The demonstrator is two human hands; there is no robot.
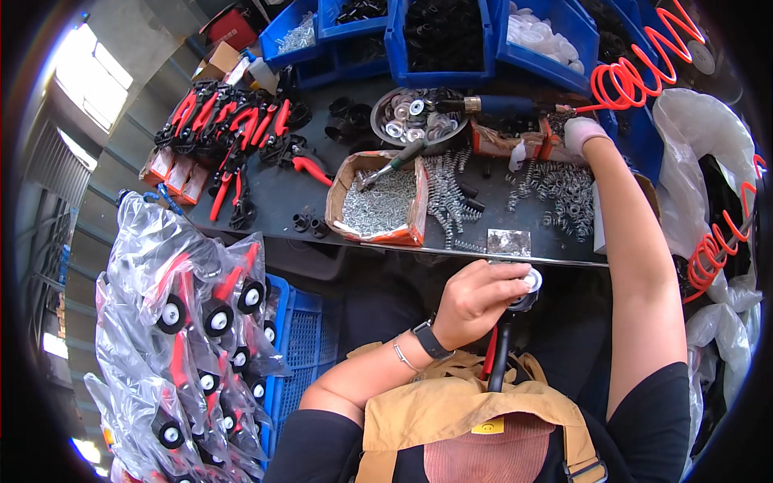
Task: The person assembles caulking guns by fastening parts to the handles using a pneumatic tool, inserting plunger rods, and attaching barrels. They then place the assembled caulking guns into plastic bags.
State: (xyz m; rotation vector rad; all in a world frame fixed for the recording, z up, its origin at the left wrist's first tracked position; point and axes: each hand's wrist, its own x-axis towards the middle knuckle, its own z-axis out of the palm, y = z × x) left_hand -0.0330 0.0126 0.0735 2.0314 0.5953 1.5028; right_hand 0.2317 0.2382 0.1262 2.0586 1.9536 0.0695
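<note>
Close to my body, just off the bench's front edge, my left hand (485, 299) is closed around the head of a hand tool with a red handle and a black handle (501, 354). A white disc (532, 279) sits at its head, beside my fingertips. My right arm stretches far forward, and my right hand (584, 135), in a pale covering, is at a small orange-edged cardboard box (555, 143) of small parts. Its fingers are mostly hidden there. A blue power screwdriver (503, 105) lies just left of that hand, joined to a coiled red hose (624, 84).
Nearer on the bench are an open box of screws (378, 205), loose springs (564, 189) and a bowl of metal washers (415, 113). Red-handled tools (229, 121) are piled left. Blue bins (439, 76) line the back. Bagged tools (181, 346) stand left beside a blue crate (302, 338).
</note>
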